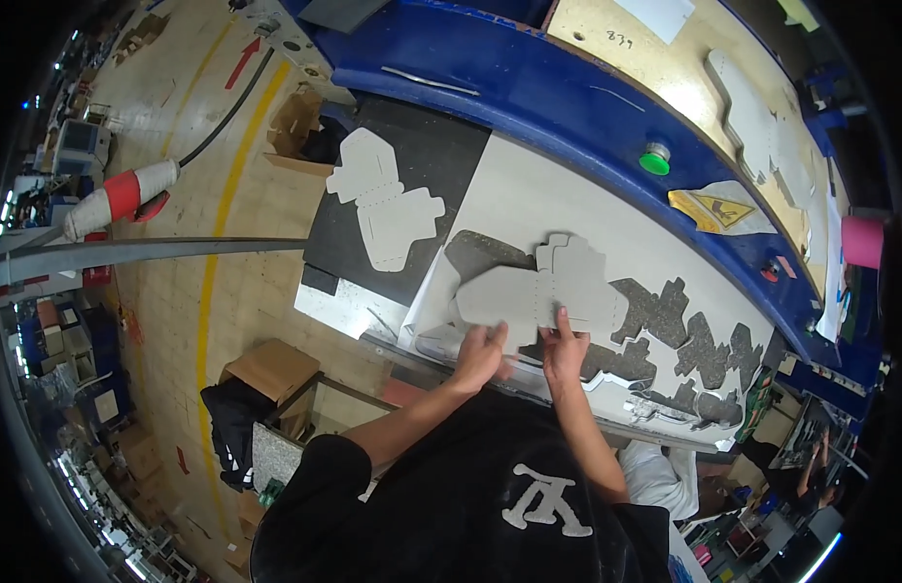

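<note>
A die-cut grey cardboard blank, with tabs and dashed crease lines, is in front of me above the work surface. My right hand pinches its near edge, thumb on top. My left hand is at the near left edge, its fingers closed against the card and slightly blurred. More card shows at the blank's far tabs; I cannot tell whether it is one piece or several stacked. Beneath lies a large pale cardboard sheet with blank-shaped cut-outs showing a dark speckled surface.
Another cut blank lies on a black board at the left. A blue machine beam with a green button crosses the far side. Cardboard boxes stand on the floor at the left, near a grey metal bar.
</note>
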The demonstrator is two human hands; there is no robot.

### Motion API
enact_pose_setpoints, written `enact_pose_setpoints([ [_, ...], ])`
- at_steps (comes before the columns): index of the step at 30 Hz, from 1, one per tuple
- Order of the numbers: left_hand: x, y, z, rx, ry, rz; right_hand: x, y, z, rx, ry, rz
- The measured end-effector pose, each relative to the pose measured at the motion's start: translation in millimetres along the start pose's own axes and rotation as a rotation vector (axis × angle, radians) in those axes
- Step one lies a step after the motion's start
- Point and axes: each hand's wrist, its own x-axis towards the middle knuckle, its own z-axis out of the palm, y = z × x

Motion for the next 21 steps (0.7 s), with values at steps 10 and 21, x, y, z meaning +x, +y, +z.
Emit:
enact_pose_setpoints([
  [10, 39.1, 116.0, -84.3, 0.876, 0.522, 0.661, 23.3, -10.6, -67.6, -0.114, -0.054, 0.165],
  [21, 130.2, 137.4, -146.1, 0.847, 0.715, 0.385, -7.8, -17.2, -23.9, -0.238, -0.303, 0.379],
])
